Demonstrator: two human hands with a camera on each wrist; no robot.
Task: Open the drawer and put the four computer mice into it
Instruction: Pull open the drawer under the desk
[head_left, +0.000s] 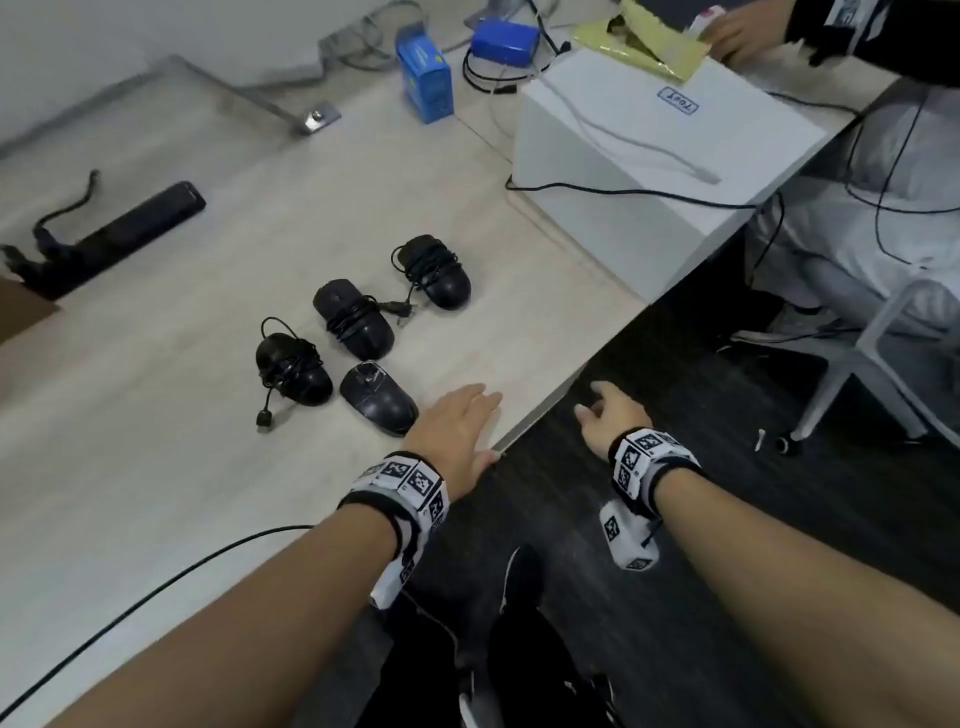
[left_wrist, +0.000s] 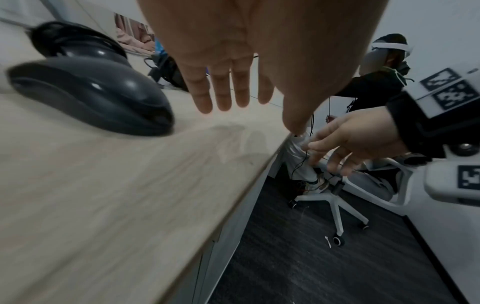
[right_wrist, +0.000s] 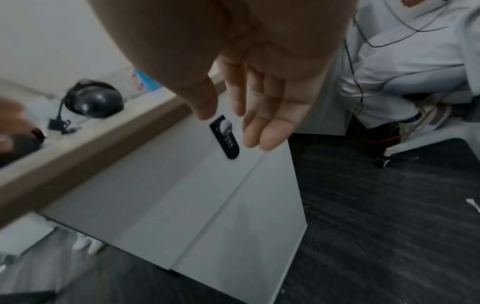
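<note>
- Head view: the left hand lies flat, fingers straight and holding nothing, on the desk right at its front edge. I judge it is there to brace the body while the other hand goes under the top.
- The right hand hangs off the desk, below and beyond the edge, fingers relaxed and loosely spread, gripping nothing. In the right wrist view its fingertips are close in front of the drawer front; I cannot tell whether they touch it.
- The drawer looks closed, its pale grey panel flush under the desk edge, smooth and matt, with a straight seam across it. A black oblong keypad lock with a shiny round knob sits just by the fingers. No pull handle shows, so the hand probably has to hook the panel's edge or the knob.
- Four mice lie on the desk just ahead of the left hand, none yet moved toward the drawer. The nearest mouse is almost beside the left fingers, with no cord wrapped on it.
- The other three, the left mouse, the middle mouse and the far mouse, are rounded glossy black plastic, each bound with its own thin cord, loose plug ends trailing.
- Bundled cords should keep each a single handful, though loose plugs might snag.
- The desk is pale wood-grain laminate, the floor below the right hand dark ribbed carpet.
</note>
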